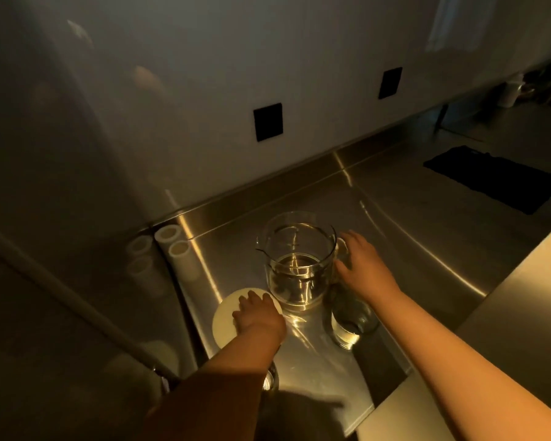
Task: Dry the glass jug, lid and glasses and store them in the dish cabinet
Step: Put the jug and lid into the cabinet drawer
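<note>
The glass jug [299, 268] stands upright on the steel tabletop [411, 249], its spout turned to 9 o'clock. At its 3 o'clock the right hand [361, 265] reaches round the handle side; whether the fingers have closed on it I cannot tell. At 7 o'clock the left hand [257, 315] lies flat and relaxed on the round white lid [228, 316]. At 5 o'clock stands 1 glass [350, 323]. Best to take the handle firmly before lifting, since wet glass would likely slip, and carry it to the dark cloth [493, 183] at 2 o'clock.
</note>
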`<state>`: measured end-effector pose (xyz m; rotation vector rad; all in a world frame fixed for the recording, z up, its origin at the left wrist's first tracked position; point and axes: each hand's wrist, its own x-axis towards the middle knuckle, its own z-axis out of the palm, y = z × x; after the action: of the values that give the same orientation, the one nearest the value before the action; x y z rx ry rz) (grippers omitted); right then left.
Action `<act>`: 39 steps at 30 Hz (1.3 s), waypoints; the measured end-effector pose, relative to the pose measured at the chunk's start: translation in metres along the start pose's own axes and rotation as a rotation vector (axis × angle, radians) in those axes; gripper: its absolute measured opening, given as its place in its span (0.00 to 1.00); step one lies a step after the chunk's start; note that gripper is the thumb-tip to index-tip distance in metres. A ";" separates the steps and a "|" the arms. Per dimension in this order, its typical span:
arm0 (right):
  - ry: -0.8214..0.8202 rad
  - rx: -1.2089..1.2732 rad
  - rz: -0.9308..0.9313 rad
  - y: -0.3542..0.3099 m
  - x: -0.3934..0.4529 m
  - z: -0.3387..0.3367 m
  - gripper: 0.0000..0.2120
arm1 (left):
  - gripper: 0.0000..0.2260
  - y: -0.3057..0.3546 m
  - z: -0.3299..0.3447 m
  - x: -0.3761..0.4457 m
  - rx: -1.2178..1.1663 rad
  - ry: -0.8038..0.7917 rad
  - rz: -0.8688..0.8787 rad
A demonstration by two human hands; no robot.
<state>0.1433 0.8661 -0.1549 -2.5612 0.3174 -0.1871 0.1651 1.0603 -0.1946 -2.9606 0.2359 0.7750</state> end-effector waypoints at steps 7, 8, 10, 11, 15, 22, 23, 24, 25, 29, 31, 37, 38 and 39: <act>0.015 0.005 -0.021 0.004 0.015 0.008 0.24 | 0.30 -0.006 0.015 0.016 -0.073 -0.039 -0.131; 0.014 0.009 -0.018 0.005 0.017 0.009 0.23 | 0.29 -0.006 0.017 0.017 -0.085 -0.044 -0.137; 0.010 0.012 -0.008 0.006 0.020 0.009 0.22 | 0.29 -0.006 0.020 0.019 -0.097 -0.038 -0.135; 0.012 0.011 -0.006 0.007 0.021 0.010 0.22 | 0.29 -0.006 0.022 0.019 -0.098 -0.025 -0.132; 0.040 -0.015 -0.010 0.008 0.022 0.013 0.21 | 0.24 -0.009 0.024 0.024 -0.101 0.030 -0.100; 0.057 -0.159 -0.034 0.014 0.020 0.014 0.21 | 0.24 -0.014 0.024 0.030 -0.036 0.129 -0.050; 0.064 -0.184 -0.031 0.015 0.019 0.015 0.21 | 0.25 -0.014 0.024 0.030 -0.036 0.132 -0.053; 0.071 -0.210 -0.028 0.015 0.018 0.016 0.22 | 0.25 -0.014 0.023 0.030 -0.038 0.133 -0.054; 0.077 -0.240 -0.024 0.015 0.016 0.016 0.22 | 0.25 -0.014 0.023 0.030 -0.039 0.135 -0.051; 0.095 -0.359 0.025 0.010 0.016 0.018 0.18 | 0.25 -0.009 0.023 0.030 -0.059 0.133 -0.022; 0.117 -0.364 0.047 0.010 0.015 0.020 0.16 | 0.25 -0.008 0.023 0.030 -0.065 0.132 -0.014; 0.079 -0.044 -0.041 0.032 0.007 0.024 0.20 | 0.27 -0.006 0.025 0.031 -0.061 0.127 -0.003; 0.065 -0.029 -0.061 0.035 0.006 0.024 0.23 | 0.27 -0.006 0.025 0.031 -0.057 0.126 0.001; 0.060 -0.034 -0.081 0.038 0.004 0.024 0.27 | 0.27 -0.005 0.025 0.031 -0.057 0.127 0.003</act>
<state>0.1451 0.8457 -0.1947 -2.6073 0.2411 -0.2918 0.1804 1.0642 -0.2315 -3.0677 0.2294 0.6047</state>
